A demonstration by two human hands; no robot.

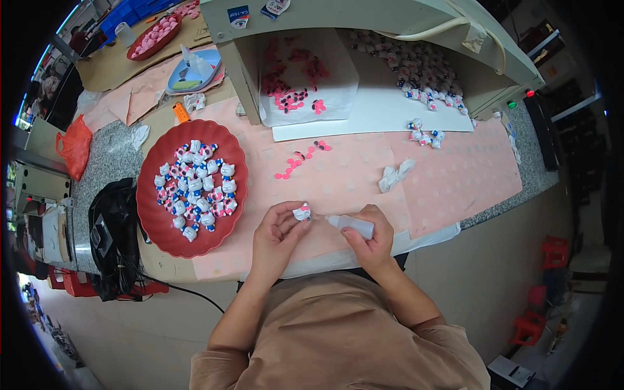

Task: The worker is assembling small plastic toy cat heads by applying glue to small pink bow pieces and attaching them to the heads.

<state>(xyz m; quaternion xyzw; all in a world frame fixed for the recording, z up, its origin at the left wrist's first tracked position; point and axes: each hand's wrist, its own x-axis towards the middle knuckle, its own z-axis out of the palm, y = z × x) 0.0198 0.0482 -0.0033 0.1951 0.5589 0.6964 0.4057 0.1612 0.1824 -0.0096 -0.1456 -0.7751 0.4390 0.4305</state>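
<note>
Standing at the left, the red bowl carries a heap of small white figures with blue and pink parts. To its right, the left hand holds one figure between the thumb and the fingertips, in a narrow pinch above the pink mat. This figure is probably very light and stiff, and its glossy surface may be slippery, so it is better taken by its two sides, with gentle pressure; its small corners could chip if it falls, I think. Beyond it, loose pink pieces lie in a rough line; they look light and are best lifted by the edge. Next comes the pale bottle, with its thin nozzle pointing left toward the figure; whether the tip touches, I cannot tell. The right hand has its fingers wrapped around the bottle. Its wall seems soft, so even a small squeeze should bend it; a hold around the middle looks proper. Further right lie a crumpled tissue and several more figures.
</note>
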